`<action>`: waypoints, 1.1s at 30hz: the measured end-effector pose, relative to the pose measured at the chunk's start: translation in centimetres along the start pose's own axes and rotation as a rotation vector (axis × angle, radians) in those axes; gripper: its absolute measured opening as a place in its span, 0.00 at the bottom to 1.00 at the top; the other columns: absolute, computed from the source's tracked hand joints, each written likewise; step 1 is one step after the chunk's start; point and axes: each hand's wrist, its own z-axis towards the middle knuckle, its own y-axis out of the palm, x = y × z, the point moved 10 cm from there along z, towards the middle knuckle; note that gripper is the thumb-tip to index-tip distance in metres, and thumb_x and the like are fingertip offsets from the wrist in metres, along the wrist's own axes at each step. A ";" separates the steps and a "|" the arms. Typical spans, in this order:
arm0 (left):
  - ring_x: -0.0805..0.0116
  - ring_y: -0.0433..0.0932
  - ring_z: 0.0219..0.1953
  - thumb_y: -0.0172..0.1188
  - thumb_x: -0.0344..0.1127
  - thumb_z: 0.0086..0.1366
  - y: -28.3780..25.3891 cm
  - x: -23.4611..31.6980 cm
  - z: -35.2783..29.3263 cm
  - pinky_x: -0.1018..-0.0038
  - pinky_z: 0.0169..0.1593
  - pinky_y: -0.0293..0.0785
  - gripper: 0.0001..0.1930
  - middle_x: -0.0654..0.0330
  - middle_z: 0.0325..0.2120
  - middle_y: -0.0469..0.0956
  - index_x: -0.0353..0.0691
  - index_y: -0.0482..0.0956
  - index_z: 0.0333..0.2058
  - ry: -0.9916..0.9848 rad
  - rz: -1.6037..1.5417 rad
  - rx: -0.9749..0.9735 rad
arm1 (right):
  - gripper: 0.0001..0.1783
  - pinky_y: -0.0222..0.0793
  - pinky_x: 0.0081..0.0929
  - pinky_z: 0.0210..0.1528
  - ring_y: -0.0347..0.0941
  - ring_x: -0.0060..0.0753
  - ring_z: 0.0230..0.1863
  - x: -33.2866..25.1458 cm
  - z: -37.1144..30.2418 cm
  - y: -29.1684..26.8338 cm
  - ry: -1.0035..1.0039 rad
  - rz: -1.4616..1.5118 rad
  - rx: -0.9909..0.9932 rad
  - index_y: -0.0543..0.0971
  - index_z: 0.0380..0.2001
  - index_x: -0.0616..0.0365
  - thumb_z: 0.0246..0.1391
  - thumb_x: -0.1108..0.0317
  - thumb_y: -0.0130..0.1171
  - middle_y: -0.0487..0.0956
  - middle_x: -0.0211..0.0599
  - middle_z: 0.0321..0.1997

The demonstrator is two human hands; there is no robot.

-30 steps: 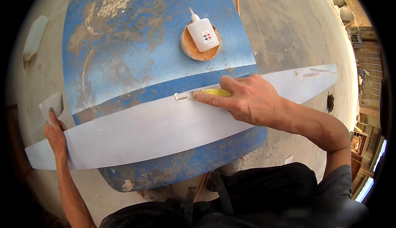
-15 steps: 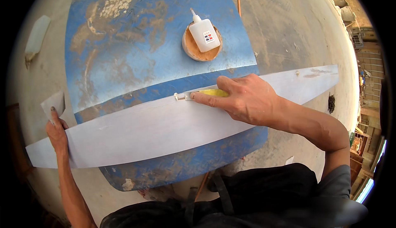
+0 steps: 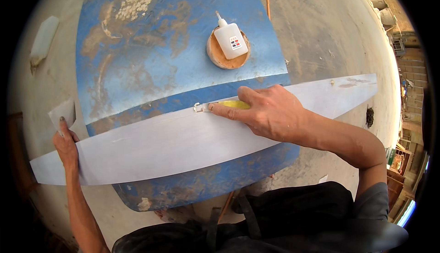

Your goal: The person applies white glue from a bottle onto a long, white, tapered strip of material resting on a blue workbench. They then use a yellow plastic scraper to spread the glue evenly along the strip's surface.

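The right hand (image 3: 275, 113) slides slightly along the white board (image 3: 151, 147) toward the left edge of the blue bench (image 3: 188, 72), bringing its yellow-handled tool (image 3: 234, 104) along; the tool's metal end now sits closer to the white crumb (image 3: 196, 107); the whole scene shifts slightly rightward in view.

panel (image 3: 151, 147): 1 | yellow-handled tool (image 3: 233, 104): 1 | held sheet (image 3: 65, 110): 1 | nozzle bottle (image 3: 229, 41): 1 | bowl (image 3: 213, 56): 1

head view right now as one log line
left hand: holds pale sheet; right hand: holds yellow-handled blade at far edge of white board; bottle: on round tub
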 end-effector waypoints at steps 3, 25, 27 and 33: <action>0.65 0.67 0.18 0.45 0.64 0.76 -0.2 0.1 -0.1 0.63 0.31 0.65 0.41 0.60 0.11 0.66 0.34 0.67 0.12 -0.022 0.023 0.004 | 0.30 0.72 0.33 0.20 0.76 0.31 0.21 -0.4 0.4 0.1 -0.021 0.000 -0.001 0.75 0.66 0.37 0.62 0.74 0.54 0.75 0.37 0.32; 0.62 0.68 0.19 0.45 0.65 0.76 -0.6 0.3 -0.6 0.62 0.33 0.67 0.41 0.58 0.11 0.67 0.33 0.68 0.12 -0.104 0.027 0.039 | 0.31 0.74 0.31 0.21 0.77 0.33 0.22 -0.4 -0.7 -0.3 -0.004 -0.007 -0.058 0.73 0.68 0.37 0.62 0.72 0.55 0.75 0.39 0.34; 0.62 0.68 0.19 0.44 0.65 0.76 -0.4 0.9 -0.5 0.62 0.33 0.67 0.42 0.58 0.11 0.67 0.33 0.68 0.13 -0.076 0.012 0.021 | 0.31 0.74 0.30 0.21 0.77 0.33 0.21 -0.6 -0.9 0.0 -0.004 0.001 -0.057 0.73 0.68 0.37 0.62 0.72 0.55 0.75 0.40 0.35; 0.63 0.68 0.19 0.43 0.66 0.75 -0.3 0.2 -0.6 0.63 0.32 0.67 0.42 0.58 0.11 0.67 0.33 0.69 0.13 -0.054 0.019 0.009 | 0.32 0.74 0.32 0.21 0.77 0.34 0.20 -1.2 0.3 0.7 -0.017 0.004 -0.034 0.73 0.68 0.38 0.61 0.72 0.56 0.75 0.41 0.36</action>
